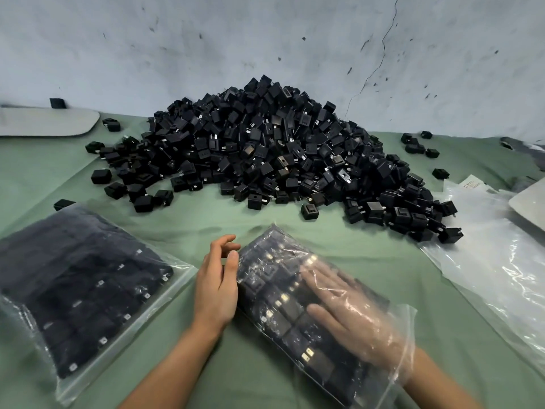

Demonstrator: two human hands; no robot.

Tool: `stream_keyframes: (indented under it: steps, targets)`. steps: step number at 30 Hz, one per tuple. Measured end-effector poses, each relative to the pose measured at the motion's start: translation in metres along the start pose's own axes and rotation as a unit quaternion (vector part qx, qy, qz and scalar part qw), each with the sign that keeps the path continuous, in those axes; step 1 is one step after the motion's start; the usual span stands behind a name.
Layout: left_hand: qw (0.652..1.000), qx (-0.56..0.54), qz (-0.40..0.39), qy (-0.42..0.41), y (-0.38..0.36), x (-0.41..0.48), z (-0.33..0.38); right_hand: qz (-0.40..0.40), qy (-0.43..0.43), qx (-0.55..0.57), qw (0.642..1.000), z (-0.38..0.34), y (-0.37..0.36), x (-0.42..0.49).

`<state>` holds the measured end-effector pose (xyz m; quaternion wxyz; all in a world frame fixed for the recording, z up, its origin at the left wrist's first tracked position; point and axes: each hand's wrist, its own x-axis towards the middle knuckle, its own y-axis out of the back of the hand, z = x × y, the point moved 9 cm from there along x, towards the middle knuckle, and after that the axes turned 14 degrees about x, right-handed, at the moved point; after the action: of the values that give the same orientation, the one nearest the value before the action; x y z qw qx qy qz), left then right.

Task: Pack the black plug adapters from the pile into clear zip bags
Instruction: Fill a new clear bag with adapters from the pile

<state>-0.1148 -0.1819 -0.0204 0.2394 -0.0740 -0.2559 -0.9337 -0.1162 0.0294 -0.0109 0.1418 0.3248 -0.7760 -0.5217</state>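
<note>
The right hand (339,314) lay spread flat inside the zip bag (408,317), levelling adapter rows (283,299); the left hand (216,287) (fingers relaxed) braced its side. Even pressure would likely keep them tidy.

Nothing legible; white label (475,183) print too small.

Colour and pattern reference
Finish: plug adapters (271,160) black; zip bags (82,278) clear; bench cloth (206,219) plain sage green; wall (177,54) pale blue-grey, dark-speckled.
</note>
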Motion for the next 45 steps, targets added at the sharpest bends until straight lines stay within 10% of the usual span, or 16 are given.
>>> stream_keyframes:
  steps: [20,26,36,45]
  targets:
    - [0.996,0.087,-0.034,-0.005,0.003,-0.002,0.008,0.080,0.028,0.034,0.996,-0.001,0.008,0.002]
    - [0.977,0.183,-0.069,-0.088,-0.029,0.022,0.070,0.309,0.084,0.186,0.929,0.013,0.024,-0.060]
    - [0.804,0.488,-0.311,-0.134,-0.203,0.106,0.077,0.362,0.087,0.133,0.919,0.035,0.036,-0.119]
    - [0.872,0.337,-0.280,-0.220,-0.184,0.065,0.147,0.582,0.045,0.176,0.793,0.061,0.054,-0.168]
